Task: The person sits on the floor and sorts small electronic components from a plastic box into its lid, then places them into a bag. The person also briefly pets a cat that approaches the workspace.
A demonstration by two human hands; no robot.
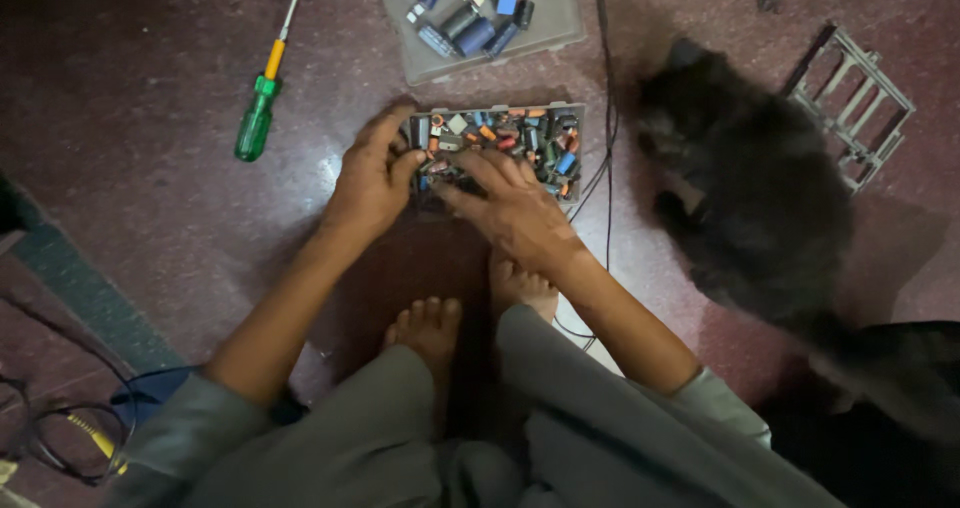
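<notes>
Two hands | left hand [372, 180] gripped one parts tray [560, 118] edge | right hand [515, 213] fingers [478, 163] spread wide among components | one screwdriver [258, 108] lay left of fingers.

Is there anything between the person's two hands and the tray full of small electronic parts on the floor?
Nothing visible does. The left hand rests on the left edge of the tray, and the right hand already lies over the small parts inside it. The black cat sits apart, to the right of the tray.
</notes>
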